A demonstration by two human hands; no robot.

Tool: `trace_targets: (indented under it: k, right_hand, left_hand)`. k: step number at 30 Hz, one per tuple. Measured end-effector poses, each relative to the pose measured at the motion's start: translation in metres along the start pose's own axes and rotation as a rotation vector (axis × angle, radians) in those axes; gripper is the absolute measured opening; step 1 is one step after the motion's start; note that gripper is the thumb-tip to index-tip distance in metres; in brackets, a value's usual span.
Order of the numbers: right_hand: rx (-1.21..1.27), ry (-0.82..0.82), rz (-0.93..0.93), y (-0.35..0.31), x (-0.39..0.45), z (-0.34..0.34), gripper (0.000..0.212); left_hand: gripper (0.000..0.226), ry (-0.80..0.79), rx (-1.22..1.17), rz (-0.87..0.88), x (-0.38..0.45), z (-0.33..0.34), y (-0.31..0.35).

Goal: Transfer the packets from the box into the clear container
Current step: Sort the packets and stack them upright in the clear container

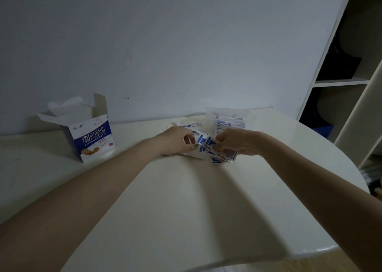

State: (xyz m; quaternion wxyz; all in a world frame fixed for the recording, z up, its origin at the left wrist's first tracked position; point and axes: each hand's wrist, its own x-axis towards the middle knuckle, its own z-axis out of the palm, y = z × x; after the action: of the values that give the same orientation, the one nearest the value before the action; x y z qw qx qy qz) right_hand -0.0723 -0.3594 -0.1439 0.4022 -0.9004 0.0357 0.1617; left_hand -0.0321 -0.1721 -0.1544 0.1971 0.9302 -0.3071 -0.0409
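Head view: both hands work a heap of blue-and-white packets (208, 145) just in front of the clear container (230, 119). The right hand (237, 142) pinches a fanned bunch; the left hand (177, 140), fingers curled, grips others. The container, partly filled, stands just behind the right hand, the nearer one. The open box (91, 137) stands well left.

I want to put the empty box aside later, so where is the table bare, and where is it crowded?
Bare: the near white tabletop between both forearms, and the strip between the open blue-and-white cardboard box and the left hand. Crowded: blue-and-white packets around both hands, up to the clear plastic container.
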Motion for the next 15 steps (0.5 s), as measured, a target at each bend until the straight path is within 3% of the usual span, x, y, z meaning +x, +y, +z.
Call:
trace_targets:
  k: [6,9,11,13,15]
  right_hand:
    - [0.239,-0.092,0.015,0.002,-0.007,-0.009,0.019]
    - [0.358,-0.133,0.008,0.006,-0.011,-0.013,0.021]
    - [0.386,-0.163,-0.004,0.010,-0.012,-0.014,0.022]
    - [0.289,-0.130,-0.024,0.014,-0.009,-0.014,0.020]
    - [-0.040,0.004,-0.098,0.014,-0.005,-0.013,0.012]
  left_hand:
    - [0.017,-0.086,-0.049,0.057,0.012,0.013,0.029]
    - [0.041,-0.148,0.026,0.000,0.016,0.018,0.036]
    - [0.042,-0.156,0.068,0.000,0.020,0.019,0.037]
    - [0.037,-0.178,0.026,0.012,0.022,0.019,0.037]
    - [0.033,-0.175,-0.035,0.032,0.024,0.021,0.036]
